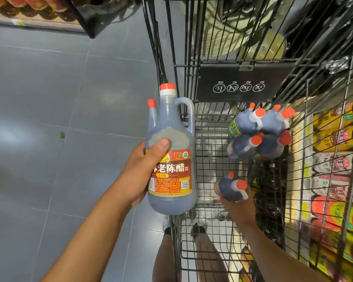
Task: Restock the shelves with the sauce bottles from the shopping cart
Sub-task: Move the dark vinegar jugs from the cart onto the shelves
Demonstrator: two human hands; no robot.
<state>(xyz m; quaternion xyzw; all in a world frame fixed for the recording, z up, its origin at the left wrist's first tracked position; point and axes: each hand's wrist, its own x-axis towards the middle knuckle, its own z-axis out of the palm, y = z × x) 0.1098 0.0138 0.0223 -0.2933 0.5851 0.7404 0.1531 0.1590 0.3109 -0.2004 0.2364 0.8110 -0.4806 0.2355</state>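
My left hand [143, 169] grips a big dark sauce bottle [171, 155] with a red-brown label, a side handle and two red caps, held upright over the left rim of the black wire shopping cart [192, 220]. Inside the cart my right hand [238, 208] holds a second dark bottle [232, 188] from below, its red caps pointing up at me. Several more of the same bottles [259, 131] stand clustered deeper in the cart, toward its right side.
Shelves [334, 180] packed with yellow, red and white labelled goods run along the right, behind the cart's mesh wall. Another shelf [35, 11] with jars sits at top left. Grey tiled floor [59, 108] spreads out to the left. My legs show below the cart.
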